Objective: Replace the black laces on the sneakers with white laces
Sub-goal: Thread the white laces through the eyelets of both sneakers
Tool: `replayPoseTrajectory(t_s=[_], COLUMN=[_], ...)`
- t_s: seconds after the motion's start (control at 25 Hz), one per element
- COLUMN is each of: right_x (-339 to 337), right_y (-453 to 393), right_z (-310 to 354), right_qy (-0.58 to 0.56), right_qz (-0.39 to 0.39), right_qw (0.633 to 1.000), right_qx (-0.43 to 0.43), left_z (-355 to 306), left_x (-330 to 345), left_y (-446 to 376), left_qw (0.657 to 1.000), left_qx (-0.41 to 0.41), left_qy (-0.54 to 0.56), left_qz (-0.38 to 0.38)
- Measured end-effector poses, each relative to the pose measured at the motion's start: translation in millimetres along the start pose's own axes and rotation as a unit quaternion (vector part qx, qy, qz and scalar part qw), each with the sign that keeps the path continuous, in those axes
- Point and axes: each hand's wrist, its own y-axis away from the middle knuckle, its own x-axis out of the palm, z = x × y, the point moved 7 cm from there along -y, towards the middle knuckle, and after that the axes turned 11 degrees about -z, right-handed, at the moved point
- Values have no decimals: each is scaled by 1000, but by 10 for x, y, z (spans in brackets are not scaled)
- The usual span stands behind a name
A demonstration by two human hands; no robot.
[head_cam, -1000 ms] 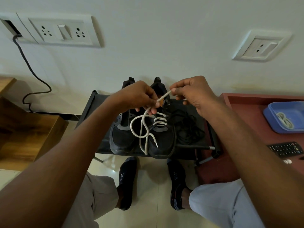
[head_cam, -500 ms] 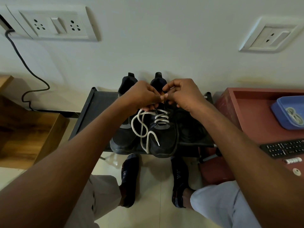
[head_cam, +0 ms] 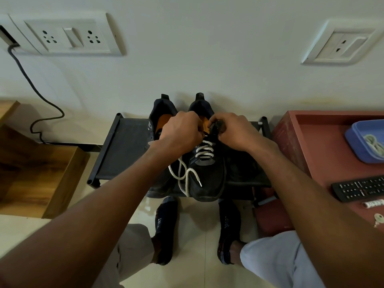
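Two black sneakers stand side by side on a low black rack (head_cam: 124, 150), heels to the wall. The right sneaker (head_cam: 209, 179) carries a white lace (head_cam: 204, 151) crossed through its lower eyelets; a loose end loops down over the toe. The left sneaker (head_cam: 160, 113) shows no lace and is partly hidden by my forearm. My left hand (head_cam: 180, 133) pinches the white lace at the upper eyelets. My right hand (head_cam: 232, 132) grips the right sneaker's tongue and collar. Both hands nearly touch above the shoe's opening.
A red table (head_cam: 307, 140) on the right holds a blue tray (head_cam: 357, 134) with another white lace (head_cam: 374, 145), a remote (head_cam: 361, 188) and keys (head_cam: 378, 219). A wooden cabinet (head_cam: 37, 173) stands left. Wall sockets and a cable (head_cam: 33, 84) are behind. My socked feet rest below the rack.
Both hands have dropped from holding the lace up in the air to the shoe's upper eyelets. The right hand has let go of the lace tip and now grips the tongue.
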Motion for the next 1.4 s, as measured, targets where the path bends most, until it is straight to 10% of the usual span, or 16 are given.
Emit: replayPoseTrajectory(t_s=[0.48,1.4], right_x=[-3,12], right_y=[-23,-35], right_z=[-18,-37], right_qy=[-26,-22], right_qz=[18,30], right_qw=[999,999], right_qx=[5,21], left_z=[147,99], left_x=[203,401], left_y=[-25,-88], left_qw=[967,961], left_qx=[-75,-89], left_qy=[181,179], left_qz=[161,192])
